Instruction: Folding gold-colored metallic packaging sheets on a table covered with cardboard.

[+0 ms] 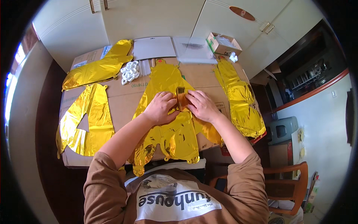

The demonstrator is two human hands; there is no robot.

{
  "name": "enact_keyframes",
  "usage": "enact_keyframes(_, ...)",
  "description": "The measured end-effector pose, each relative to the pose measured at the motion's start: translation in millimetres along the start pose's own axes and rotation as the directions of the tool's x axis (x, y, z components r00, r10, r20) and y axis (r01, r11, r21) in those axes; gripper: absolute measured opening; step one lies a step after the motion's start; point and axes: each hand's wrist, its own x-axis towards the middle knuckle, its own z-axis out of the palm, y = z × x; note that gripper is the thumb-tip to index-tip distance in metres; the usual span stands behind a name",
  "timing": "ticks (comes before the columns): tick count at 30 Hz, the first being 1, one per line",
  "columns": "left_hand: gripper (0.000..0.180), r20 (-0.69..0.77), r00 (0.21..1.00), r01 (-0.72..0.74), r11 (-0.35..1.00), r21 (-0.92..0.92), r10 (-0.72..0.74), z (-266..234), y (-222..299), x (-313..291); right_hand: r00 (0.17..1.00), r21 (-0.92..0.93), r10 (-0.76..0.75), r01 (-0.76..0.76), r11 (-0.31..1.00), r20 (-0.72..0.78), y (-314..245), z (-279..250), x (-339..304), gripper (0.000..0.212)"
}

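Note:
Flat gold foil balloons point(164, 78) lie overlapping in the middle of the table, their lower ends hanging past the near edge. Above them, a small folded piece of gold foil point(181, 98) stands between my hands. My left hand point(161, 108) has its fingers curled at the left side of the folded piece. On the opposite side my right hand point(203, 105) pinches it between thumb and fingers. At the left lies an A-shaped gold foil balloon point(100, 112) with a triangular hole. More flat gold foil balloons are piled at the far left point(99, 69) and along the right point(238, 95).
Cardboard point(126, 99) covers the table. White ring-like coils point(130, 72), a grey-white sheet point(154, 47), a clear plastic bag point(194, 49) and a small open box point(223, 44) sit toward the back. Cabinets point(149, 18) close off the far side; a wooden chair point(287, 183) stands right.

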Motion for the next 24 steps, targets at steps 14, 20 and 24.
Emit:
enact_keyframes(14, 0.018, -0.071, 0.990, 0.106, 0.977, -0.188, -0.121, -25, 2, 42, 0.997, -0.012, 0.034, -0.034, 0.999, 0.073, 3, 2, -3, 0.044)
enact_keyframes(20, 0.029, 0.126, 0.992, -0.013, 0.999, 0.041, 0.008, 14, -21, 38, 0.999, 0.016, 0.022, -0.022, 1.000, 0.024, 3, 7, 2, 0.047)
enact_keyframes(24, 0.033, 0.183, 0.982, -0.069, 0.993, 0.098, 0.051, 13, -26, 43, 0.998, 0.010, 0.042, -0.043, 0.999, 0.039, 1, 1, 1, 0.046)
